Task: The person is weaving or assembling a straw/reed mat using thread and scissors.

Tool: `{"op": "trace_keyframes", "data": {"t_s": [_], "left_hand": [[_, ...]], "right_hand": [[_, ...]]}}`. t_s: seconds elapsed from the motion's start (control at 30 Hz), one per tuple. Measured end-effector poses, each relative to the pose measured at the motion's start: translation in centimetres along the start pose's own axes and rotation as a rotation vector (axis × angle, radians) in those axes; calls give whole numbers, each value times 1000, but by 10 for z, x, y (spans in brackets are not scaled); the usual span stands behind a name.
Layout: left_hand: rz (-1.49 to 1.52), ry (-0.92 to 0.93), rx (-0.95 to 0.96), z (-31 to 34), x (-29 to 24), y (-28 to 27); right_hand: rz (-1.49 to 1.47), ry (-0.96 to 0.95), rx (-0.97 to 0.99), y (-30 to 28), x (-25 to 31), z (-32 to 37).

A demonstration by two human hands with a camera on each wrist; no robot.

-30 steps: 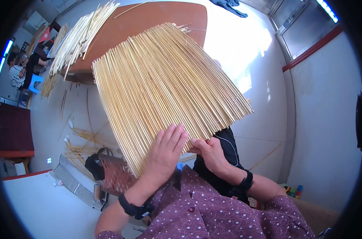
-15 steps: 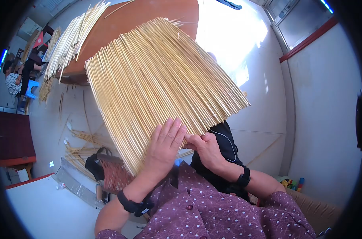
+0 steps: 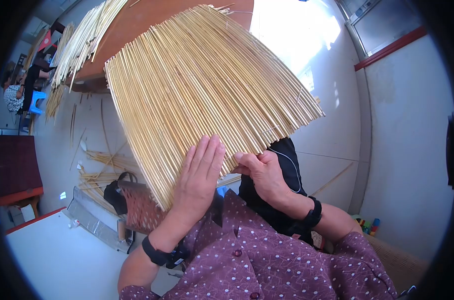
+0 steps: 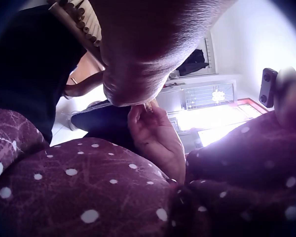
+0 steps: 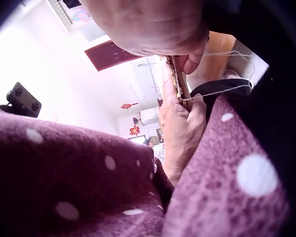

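Note:
A mat of thin golden stalks (image 3: 202,75), laid side by side, slopes up from the person's lap in the head view. My left hand (image 3: 199,172) lies with straight fingers across its near edge. The right wrist view shows the left thumb (image 5: 198,106) on the other face, so the mat's edge is held between. My right hand (image 3: 266,175) pinches the same edge just to the right, thumb on top and the other fingers curled underneath, largely hidden. From the mat's edge a pale thread (image 5: 214,92) runs off in the right wrist view.
A brown table (image 3: 137,22) stands beyond the mat, with a bundle of pale stalks (image 3: 89,37) at its left. Loose stalks (image 3: 104,177) lie on the floor near a woven chair (image 3: 139,205). Another person (image 3: 13,97) sits far left. A white tabletop (image 3: 62,255) is at lower left.
The mat and both hands sit higher in the head view as the view shifts. The hands keep nearly the same hold on the near edge.

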State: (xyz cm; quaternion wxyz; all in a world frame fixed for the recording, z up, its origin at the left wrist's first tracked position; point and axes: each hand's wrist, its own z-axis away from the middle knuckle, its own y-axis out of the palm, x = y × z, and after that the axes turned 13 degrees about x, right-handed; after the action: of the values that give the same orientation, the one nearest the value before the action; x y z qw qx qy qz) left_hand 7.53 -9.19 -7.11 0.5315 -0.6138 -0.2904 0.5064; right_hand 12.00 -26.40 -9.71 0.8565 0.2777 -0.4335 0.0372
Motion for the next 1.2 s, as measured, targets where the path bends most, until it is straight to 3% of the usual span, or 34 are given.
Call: {"op": "trace_keyframes", "data": {"t_s": [0.3,0.67,0.77,0.83,0.93,1.07,1.13,1.2], "left_hand": [[40,25,52,-5,-18,-34],[53,6,83,-8,-22,-38],[72,8,75,-10,-24,-40],[15,25,87,-10,-23,-41],[130,9,205,-14,-26,-64],[186,79,193,-30,-21,-75],[190,165,256,-38,-17,-66],[74,169,234,-38,-13,-46]], "right_hand": [[-146,-41,-9,1,48,15],[-313,9,39,-9,42,39],[-170,34,32,-20,40,62],[212,-74,153,-34,31,76],[398,-175,191,-44,28,85],[427,-171,259,-49,30,93],[590,-188,405,-49,36,95],[567,-148,432,-53,36,97]]}}
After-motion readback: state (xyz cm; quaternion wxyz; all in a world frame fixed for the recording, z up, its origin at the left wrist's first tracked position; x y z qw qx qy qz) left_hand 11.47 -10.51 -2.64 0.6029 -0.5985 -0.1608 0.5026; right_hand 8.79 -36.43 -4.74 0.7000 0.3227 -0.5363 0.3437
